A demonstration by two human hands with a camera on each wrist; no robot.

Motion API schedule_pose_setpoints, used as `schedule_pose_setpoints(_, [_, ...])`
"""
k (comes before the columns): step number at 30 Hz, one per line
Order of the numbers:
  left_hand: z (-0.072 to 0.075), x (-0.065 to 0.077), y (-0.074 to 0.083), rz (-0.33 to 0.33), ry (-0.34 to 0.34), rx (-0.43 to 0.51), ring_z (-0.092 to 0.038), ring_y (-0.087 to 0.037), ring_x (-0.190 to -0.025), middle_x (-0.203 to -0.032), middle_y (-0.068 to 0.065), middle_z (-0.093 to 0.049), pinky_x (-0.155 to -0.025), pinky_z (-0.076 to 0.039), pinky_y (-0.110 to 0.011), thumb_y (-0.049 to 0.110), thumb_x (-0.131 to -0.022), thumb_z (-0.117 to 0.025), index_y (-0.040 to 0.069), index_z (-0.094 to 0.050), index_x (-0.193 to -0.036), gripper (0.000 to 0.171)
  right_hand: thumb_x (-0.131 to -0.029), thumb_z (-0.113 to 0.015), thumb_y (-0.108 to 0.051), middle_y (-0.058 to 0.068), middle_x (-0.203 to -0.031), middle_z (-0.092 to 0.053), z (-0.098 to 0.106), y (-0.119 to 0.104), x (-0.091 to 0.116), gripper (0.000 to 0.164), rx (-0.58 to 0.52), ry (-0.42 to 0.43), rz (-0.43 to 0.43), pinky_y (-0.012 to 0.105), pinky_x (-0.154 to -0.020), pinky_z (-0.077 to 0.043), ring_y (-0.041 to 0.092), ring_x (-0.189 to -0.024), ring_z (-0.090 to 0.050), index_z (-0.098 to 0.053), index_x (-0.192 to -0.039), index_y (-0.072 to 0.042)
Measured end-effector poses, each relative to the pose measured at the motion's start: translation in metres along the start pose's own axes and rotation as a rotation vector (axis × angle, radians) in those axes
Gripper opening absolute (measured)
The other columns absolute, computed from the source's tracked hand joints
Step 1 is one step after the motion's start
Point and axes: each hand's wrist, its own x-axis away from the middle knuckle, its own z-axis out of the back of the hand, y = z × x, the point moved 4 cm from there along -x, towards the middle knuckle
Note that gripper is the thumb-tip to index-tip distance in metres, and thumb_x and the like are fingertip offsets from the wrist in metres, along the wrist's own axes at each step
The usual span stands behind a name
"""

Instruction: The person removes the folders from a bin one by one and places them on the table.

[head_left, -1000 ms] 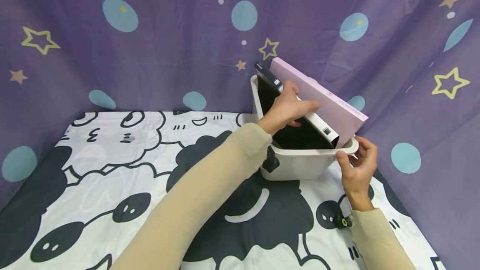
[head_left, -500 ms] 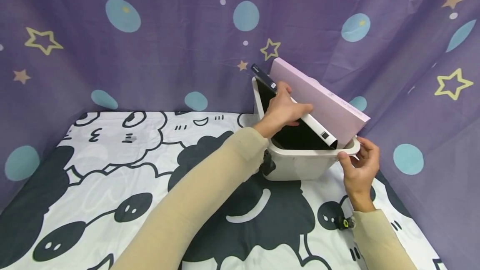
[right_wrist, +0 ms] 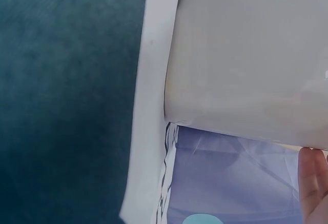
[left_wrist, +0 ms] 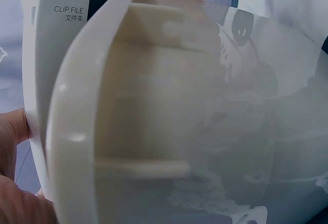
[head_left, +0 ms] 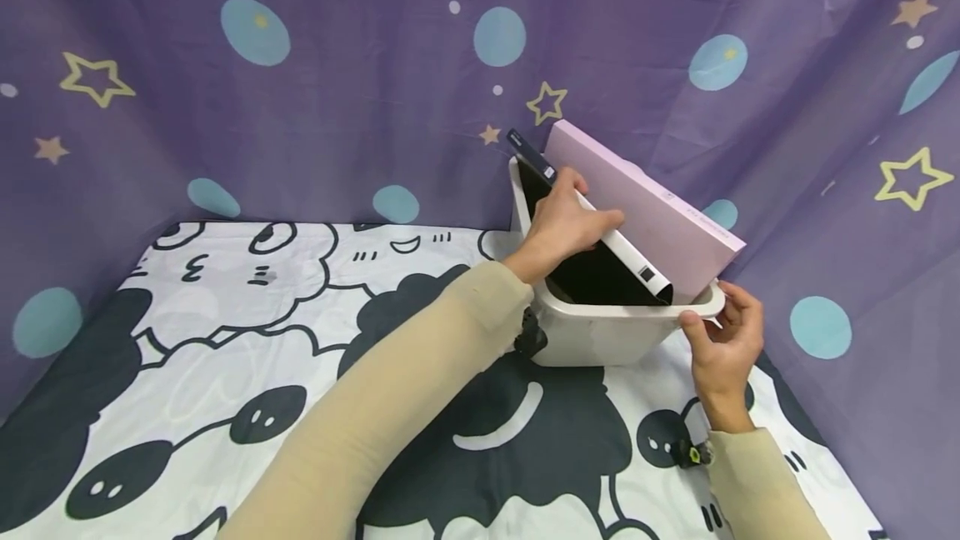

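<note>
A white plastic bin [head_left: 600,338] stands on the bedding at the right in the head view. Tilted inside it is a clip file [head_left: 628,255] with a black and white spine, labelled "CLIP FILE" in the left wrist view. My left hand [head_left: 566,215] grips this file over its spine, thumb on one side and fingers on the other. Behind it leans a flat pink box [head_left: 630,186], its upper edge sticking out above the rim. With thumb and fingers, my right hand [head_left: 723,348] pinches the bin's rim at the near right corner.
The sheep-patterned sheet [head_left: 225,373] spreads under the bin and to its left. A purple curtain [head_left: 337,90] with stars and blue spots hangs close behind the bin and along the right side.
My left hand has shifted the clip file slightly left, widening the space between it and the pink box. The right hand keeps hold of the rim. The head view has moved a little.
</note>
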Motion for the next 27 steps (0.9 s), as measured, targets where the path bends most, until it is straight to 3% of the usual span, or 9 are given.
schedule_pose_setpoints(17, [0.009, 0.004, 0.002, 0.005, 0.031, 0.090, -0.065, -0.013, -0.057, -0.089, -0.007, -0.058, -0.054, -0.053, -0.021, 0.022, -0.077, -0.075, 0.018, -0.040, -0.104, 0.045, -0.071, -0.083, -0.004, 0.020, -0.108, -0.062, 0.004, 0.006, 0.000, 0.066, -0.066, 0.002, 0.023, 0.020, -0.067, -0.052, 0.020, -0.085, -0.061, -0.048, -0.124, 0.012])
schedule_pose_setpoints(27, [0.023, 0.006, 0.007, 0.001, 0.000, 0.138, -0.064, -0.016, -0.066, -0.099, -0.011, -0.053, -0.054, -0.054, -0.023, 0.019, -0.079, -0.073, 0.017, -0.039, -0.107, 0.044, -0.070, -0.083, -0.004, 0.020, -0.109, -0.062, 0.005, 0.008, 0.001, 0.068, -0.075, 0.003, 0.022, 0.020, -0.069, -0.052, 0.020, -0.086, -0.061, -0.046, -0.124, 0.014])
